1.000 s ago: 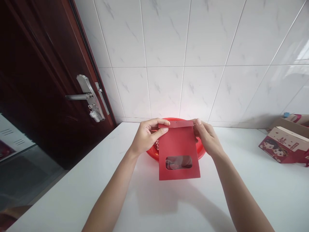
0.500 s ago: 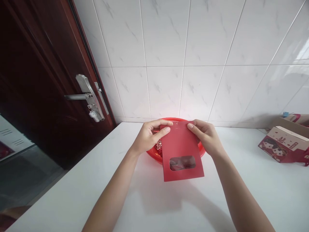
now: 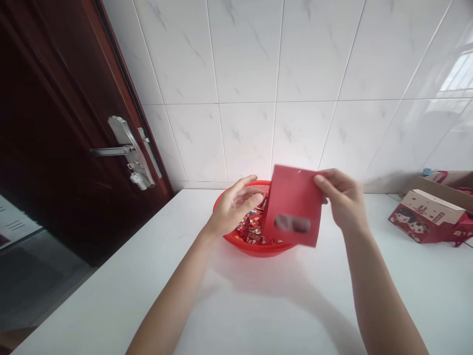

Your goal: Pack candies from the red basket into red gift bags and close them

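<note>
My right hand (image 3: 343, 195) pinches the upper right edge of a red paper box (image 3: 293, 197) between thumb and fingers. Near its lower edge the box has a clear oblong window, with dark shapes behind it. Fingers apart and holding nothing, my left hand (image 3: 236, 207) hovers over the left side of a red plastic basket (image 3: 254, 250). Wrapped candies (image 3: 253, 229) in mostly red wrappers lie inside the basket. The box hangs above the basket's right part and hides it.
On the right of the white table (image 3: 177, 296) stands a printed carton (image 3: 424, 217), with an open cardboard box (image 3: 449, 190) behind it. A tiled wall (image 3: 247, 138) rises behind the table. At the left is a dark red door (image 3: 55, 123) with a metal handle (image 3: 111, 151).
My left hand has let go of the red paper box and moved slightly left. My right hand has carried the box up and to the right, uncovering candies in the basket.
</note>
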`<state>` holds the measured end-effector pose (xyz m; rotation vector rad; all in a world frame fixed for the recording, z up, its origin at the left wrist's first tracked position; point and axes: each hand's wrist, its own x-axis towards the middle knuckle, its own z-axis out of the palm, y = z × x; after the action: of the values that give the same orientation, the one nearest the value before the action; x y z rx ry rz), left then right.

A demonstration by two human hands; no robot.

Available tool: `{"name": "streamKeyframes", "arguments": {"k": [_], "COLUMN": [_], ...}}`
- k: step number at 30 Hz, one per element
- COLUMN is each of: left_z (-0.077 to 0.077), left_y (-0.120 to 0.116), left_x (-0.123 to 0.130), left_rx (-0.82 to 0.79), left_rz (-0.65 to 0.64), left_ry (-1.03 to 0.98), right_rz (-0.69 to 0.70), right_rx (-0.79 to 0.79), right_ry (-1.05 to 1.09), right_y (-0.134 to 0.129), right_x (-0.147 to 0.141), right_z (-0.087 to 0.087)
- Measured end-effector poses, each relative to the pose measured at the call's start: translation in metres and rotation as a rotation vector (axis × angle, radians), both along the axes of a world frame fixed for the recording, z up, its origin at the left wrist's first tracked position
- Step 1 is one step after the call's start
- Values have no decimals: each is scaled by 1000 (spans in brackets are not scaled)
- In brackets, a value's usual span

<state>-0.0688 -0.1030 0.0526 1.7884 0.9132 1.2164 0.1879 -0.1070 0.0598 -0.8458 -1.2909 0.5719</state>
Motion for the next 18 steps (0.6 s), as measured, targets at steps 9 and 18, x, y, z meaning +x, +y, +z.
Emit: {"name": "streamKeyframes", "arguments": {"k": [9, 18], "left_z": [-47, -50], "left_y": [53, 54], "left_x": [0, -2], "left_rx": [-201, -311], "left_rz": [69, -36], "left_ry": [83, 275], "right_rz": [-1097, -1260], "right_rx": [-118, -319], "right_ry": [55, -111], "right_y": [31, 39], "right_x": [109, 150], "right_z": [-39, -92]}}
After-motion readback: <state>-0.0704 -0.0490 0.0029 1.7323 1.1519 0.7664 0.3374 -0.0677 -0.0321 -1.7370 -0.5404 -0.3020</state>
